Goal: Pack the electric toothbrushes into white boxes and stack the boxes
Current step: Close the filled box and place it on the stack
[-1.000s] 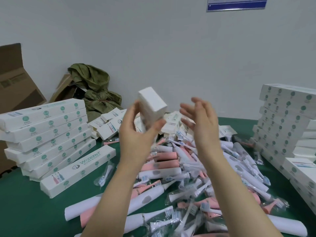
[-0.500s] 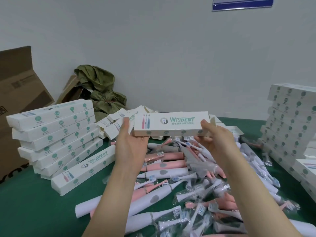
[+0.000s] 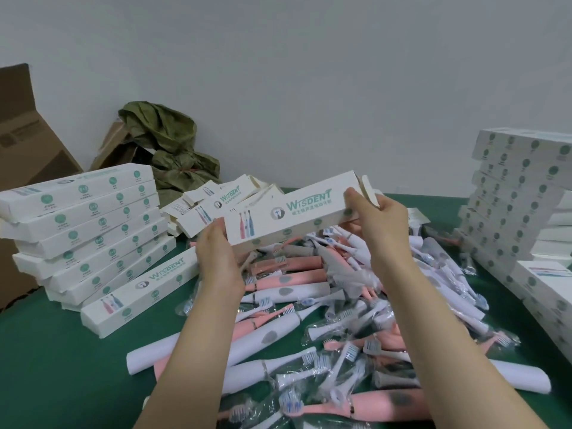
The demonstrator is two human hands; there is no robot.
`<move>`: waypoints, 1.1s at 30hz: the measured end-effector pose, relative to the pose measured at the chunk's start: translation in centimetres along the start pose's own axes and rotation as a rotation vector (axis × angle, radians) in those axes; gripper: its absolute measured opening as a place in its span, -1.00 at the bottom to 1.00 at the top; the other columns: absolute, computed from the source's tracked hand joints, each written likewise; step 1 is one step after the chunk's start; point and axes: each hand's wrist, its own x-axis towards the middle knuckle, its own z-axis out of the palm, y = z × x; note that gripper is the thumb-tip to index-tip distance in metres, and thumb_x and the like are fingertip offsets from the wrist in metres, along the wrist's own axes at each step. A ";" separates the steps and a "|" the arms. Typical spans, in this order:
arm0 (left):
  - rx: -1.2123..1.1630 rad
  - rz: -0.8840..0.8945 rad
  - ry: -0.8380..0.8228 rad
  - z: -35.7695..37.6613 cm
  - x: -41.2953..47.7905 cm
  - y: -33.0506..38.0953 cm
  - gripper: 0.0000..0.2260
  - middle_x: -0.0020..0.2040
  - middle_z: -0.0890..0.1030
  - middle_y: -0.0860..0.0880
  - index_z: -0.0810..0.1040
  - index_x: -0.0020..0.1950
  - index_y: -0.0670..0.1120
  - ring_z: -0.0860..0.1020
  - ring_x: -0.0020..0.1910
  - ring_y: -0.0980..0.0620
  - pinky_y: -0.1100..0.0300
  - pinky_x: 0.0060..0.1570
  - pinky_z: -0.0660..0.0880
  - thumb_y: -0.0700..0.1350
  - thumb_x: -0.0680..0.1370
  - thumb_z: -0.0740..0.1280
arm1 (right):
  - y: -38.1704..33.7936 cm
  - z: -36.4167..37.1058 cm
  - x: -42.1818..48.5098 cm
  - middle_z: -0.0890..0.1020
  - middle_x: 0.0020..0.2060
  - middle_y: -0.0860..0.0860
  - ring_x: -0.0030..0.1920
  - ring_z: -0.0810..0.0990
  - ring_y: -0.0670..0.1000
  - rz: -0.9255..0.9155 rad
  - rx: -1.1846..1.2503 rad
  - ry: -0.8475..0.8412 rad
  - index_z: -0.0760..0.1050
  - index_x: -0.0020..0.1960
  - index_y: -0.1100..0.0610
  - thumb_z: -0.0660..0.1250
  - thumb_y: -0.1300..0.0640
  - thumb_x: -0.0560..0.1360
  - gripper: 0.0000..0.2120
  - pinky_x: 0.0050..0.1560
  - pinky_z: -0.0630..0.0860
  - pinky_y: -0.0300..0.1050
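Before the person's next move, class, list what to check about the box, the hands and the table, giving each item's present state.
1. Both hands on the white box: ok; left hand grips its lower end, right hand its raised end.
2. End flap open: ok, at the right hand.
3. Toothbrush inside the box: cannot tell.
4. Loose toothbrushes nearby: ok, piled under the box.
5. Left stack squared up: not ok; boxes lie offset.
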 end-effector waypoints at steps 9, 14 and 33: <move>0.695 1.030 -0.406 0.4 -3.0 -0.6 -0.66 0.23 0.41 0.11 0.33 0.26 0.09 0.36 0.25 0.21 0.45 0.24 0.22 -0.02 0.52 0.31 | -1.3 1.8 -2.5 0.65 -0.24 0.28 -0.18 0.66 0.22 -0.091 -0.100 -0.091 0.50 -0.09 0.46 0.13 -0.04 0.60 -0.48 -0.02 0.56 0.22; 0.550 0.958 -0.624 1.4 -4.6 -0.2 -0.84 0.19 0.46 0.02 0.39 0.12 0.12 0.38 0.29 0.15 0.24 0.28 0.31 -0.12 0.62 0.13 | -2.1 2.0 -2.9 0.63 -0.25 0.21 -0.25 0.62 0.08 -0.056 0.059 -0.284 0.51 -0.20 0.25 0.16 0.03 0.61 -0.64 -0.25 0.63 0.02; 0.750 0.880 -0.456 2.2 -6.5 1.1 -0.89 0.05 0.56 0.09 0.52 -0.02 0.11 0.44 0.02 0.27 0.43 0.02 0.33 -0.02 0.48 0.26 | -2.5 2.4 -3.8 0.17 -0.59 -0.08 -0.46 0.14 -0.01 -0.261 -0.085 -0.067 0.10 -0.52 0.05 0.20 0.19 0.48 -0.55 -0.36 0.17 -0.12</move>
